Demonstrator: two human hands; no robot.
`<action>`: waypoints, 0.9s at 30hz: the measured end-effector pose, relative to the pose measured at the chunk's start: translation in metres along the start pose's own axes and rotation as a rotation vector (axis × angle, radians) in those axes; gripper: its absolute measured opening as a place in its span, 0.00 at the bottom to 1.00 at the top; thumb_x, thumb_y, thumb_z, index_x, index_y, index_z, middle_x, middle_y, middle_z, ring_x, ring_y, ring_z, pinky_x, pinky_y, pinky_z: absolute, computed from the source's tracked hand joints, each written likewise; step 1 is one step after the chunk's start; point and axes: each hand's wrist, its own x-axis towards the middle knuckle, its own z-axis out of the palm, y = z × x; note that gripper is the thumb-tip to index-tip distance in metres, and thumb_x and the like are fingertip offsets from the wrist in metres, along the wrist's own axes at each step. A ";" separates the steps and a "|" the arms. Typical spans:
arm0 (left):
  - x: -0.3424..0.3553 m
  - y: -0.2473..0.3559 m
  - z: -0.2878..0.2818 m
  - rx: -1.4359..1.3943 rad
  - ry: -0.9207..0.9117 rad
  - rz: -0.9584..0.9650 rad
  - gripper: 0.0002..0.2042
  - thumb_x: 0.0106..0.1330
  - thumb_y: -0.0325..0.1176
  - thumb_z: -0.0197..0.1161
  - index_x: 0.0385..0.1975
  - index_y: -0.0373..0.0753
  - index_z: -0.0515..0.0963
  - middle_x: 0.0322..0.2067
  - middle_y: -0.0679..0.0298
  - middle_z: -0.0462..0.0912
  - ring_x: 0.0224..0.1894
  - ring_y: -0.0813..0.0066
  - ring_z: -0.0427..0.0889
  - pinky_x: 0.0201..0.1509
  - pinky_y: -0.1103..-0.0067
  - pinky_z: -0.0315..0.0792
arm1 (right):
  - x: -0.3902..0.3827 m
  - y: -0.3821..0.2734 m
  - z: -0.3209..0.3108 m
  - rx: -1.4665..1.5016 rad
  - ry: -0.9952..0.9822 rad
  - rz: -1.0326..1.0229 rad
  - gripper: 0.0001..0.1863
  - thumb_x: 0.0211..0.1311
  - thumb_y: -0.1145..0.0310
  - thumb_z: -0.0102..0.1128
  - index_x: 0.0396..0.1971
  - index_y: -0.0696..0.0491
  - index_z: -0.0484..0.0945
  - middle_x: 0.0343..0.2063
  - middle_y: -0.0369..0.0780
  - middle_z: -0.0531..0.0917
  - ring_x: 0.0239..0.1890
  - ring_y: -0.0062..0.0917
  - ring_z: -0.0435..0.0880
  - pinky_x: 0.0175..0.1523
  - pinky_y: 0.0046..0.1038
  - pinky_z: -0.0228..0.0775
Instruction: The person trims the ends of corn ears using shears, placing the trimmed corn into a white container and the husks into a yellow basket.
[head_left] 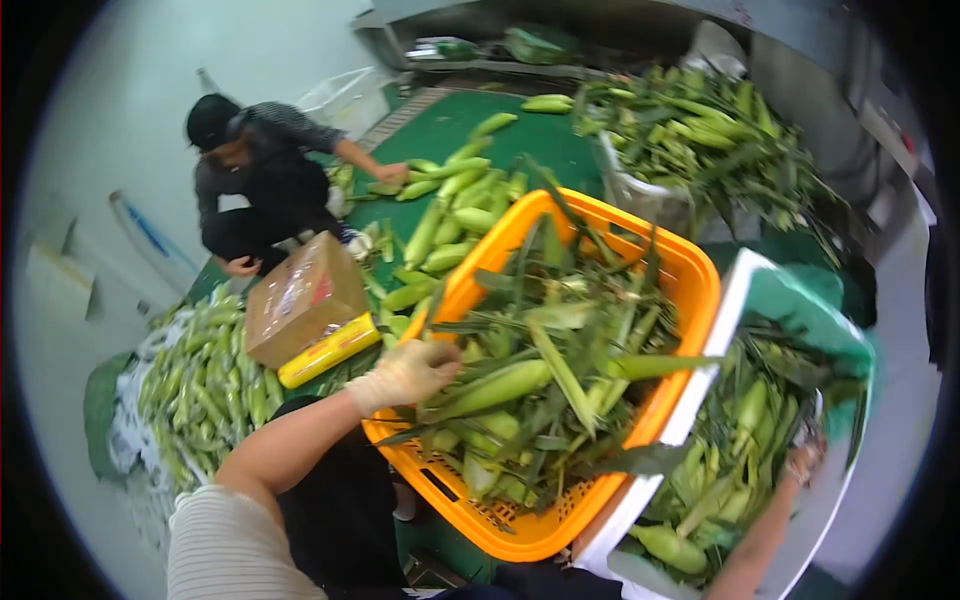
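My left hand [410,370], in a pale glove, is closed at the left rim of an orange perforated basket [690,290], which is heaped with corn leaves [560,320] and green ears [485,390]. My right hand [805,455] is in a white foam box [745,280] to the basket's right, against leaves and ears [690,500] near the box's right wall. Its fingers are too small and unclear to read. The box has green plastic [810,290] along its inside.
A crouching co-worker [265,160] handles corn [450,220] on the green surface [540,140]. Beside them are a cardboard box [300,300] and yellow roll [330,350]. A pile of pale-green ears [210,390] lies left; a tub of leafy corn [680,130] stands back right.
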 end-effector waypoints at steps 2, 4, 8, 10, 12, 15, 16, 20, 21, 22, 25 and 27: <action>-0.013 -0.014 0.003 -0.089 -0.034 0.046 0.09 0.62 0.38 0.58 0.36 0.40 0.77 0.26 0.61 0.81 0.30 0.67 0.80 0.37 0.76 0.73 | -0.013 -0.003 -0.015 -0.004 -0.028 -0.038 0.31 0.48 0.61 0.60 0.54 0.51 0.66 0.46 0.43 0.78 0.47 0.35 0.78 0.51 0.33 0.71; -0.024 -0.024 -0.001 -0.163 -0.106 0.009 0.10 0.62 0.37 0.58 0.37 0.40 0.76 0.27 0.61 0.81 0.31 0.67 0.80 0.37 0.76 0.73 | -0.034 -0.008 -0.032 0.033 -0.051 -0.102 0.34 0.46 0.61 0.62 0.56 0.52 0.66 0.47 0.43 0.78 0.48 0.35 0.78 0.53 0.33 0.70; -0.009 -0.014 0.008 -0.316 -0.114 0.121 0.09 0.63 0.36 0.56 0.37 0.39 0.76 0.27 0.62 0.81 0.31 0.73 0.80 0.38 0.77 0.73 | -0.068 -0.025 -0.094 0.280 -0.110 -0.296 0.40 0.41 0.61 0.67 0.59 0.52 0.65 0.49 0.43 0.78 0.50 0.35 0.78 0.55 0.31 0.69; -0.001 -0.007 0.017 -0.285 -0.164 0.103 0.08 0.63 0.35 0.55 0.36 0.38 0.77 0.27 0.63 0.81 0.31 0.76 0.79 0.38 0.78 0.73 | -0.100 -0.076 -0.132 0.224 -0.315 -0.152 0.38 0.41 0.64 0.65 0.58 0.54 0.66 0.47 0.46 0.79 0.47 0.37 0.79 0.51 0.31 0.71; 0.013 -0.004 0.035 -0.367 -0.222 0.081 0.08 0.64 0.34 0.56 0.34 0.35 0.76 0.27 0.63 0.81 0.31 0.77 0.79 0.38 0.78 0.73 | -0.112 -0.071 -0.124 0.747 -0.471 -0.102 0.22 0.47 0.64 0.64 0.42 0.57 0.71 0.30 0.40 0.77 0.30 0.27 0.76 0.35 0.29 0.70; 0.007 0.000 0.045 -0.898 -0.486 -0.110 0.09 0.66 0.32 0.57 0.36 0.30 0.73 0.27 0.61 0.79 0.31 0.75 0.79 0.38 0.80 0.76 | -0.181 -0.133 -0.167 1.236 -0.839 0.033 0.13 0.46 0.70 0.65 0.31 0.54 0.73 0.24 0.34 0.74 0.28 0.22 0.74 0.34 0.25 0.68; 0.006 0.012 0.042 -0.922 -0.518 -0.018 0.11 0.65 0.34 0.58 0.36 0.31 0.73 0.27 0.61 0.79 0.31 0.76 0.79 0.39 0.80 0.77 | -0.199 -0.147 -0.177 1.305 -0.850 0.066 0.12 0.46 0.72 0.65 0.32 0.54 0.73 0.23 0.33 0.73 0.27 0.23 0.74 0.36 0.25 0.70; 0.000 0.062 0.019 -1.025 -0.594 0.009 0.13 0.64 0.35 0.59 0.40 0.30 0.73 0.30 0.59 0.80 0.33 0.75 0.80 0.40 0.80 0.77 | -0.252 -0.206 -0.273 1.454 -0.993 -0.084 0.20 0.45 0.76 0.65 0.43 0.58 0.74 0.37 0.37 0.81 0.37 0.24 0.81 0.44 0.25 0.75; 0.004 0.068 0.018 -1.062 -0.560 0.082 0.14 0.64 0.35 0.59 0.42 0.30 0.73 0.32 0.59 0.80 0.33 0.75 0.80 0.40 0.80 0.76 | -0.254 -0.210 -0.274 1.480 -0.973 -0.147 0.20 0.46 0.77 0.65 0.43 0.58 0.74 0.36 0.37 0.81 0.36 0.23 0.81 0.43 0.25 0.75; 0.007 0.072 0.014 -1.096 -0.522 0.149 0.15 0.64 0.35 0.60 0.43 0.30 0.72 0.33 0.59 0.80 0.34 0.75 0.80 0.40 0.81 0.76 | -0.261 -0.229 -0.284 1.507 -0.959 -0.213 0.20 0.46 0.77 0.64 0.42 0.57 0.74 0.35 0.36 0.81 0.35 0.22 0.81 0.42 0.25 0.75; 0.012 0.099 -0.037 -1.300 -0.424 0.183 0.19 0.63 0.35 0.60 0.49 0.29 0.68 0.35 0.62 0.78 0.34 0.79 0.76 0.39 0.84 0.72 | -0.275 -0.272 -0.315 1.189 -0.842 -0.588 0.24 0.39 0.71 0.73 0.37 0.55 0.72 0.28 0.34 0.79 0.26 0.18 0.76 0.31 0.22 0.71; 0.010 0.101 -0.061 -1.336 -0.361 0.309 0.22 0.61 0.36 0.62 0.50 0.29 0.68 0.38 0.60 0.79 0.39 0.76 0.77 0.46 0.81 0.71 | -0.285 -0.297 -0.332 0.887 -0.854 -0.844 0.32 0.36 0.65 0.76 0.43 0.57 0.71 0.30 0.34 0.80 0.29 0.16 0.76 0.34 0.22 0.71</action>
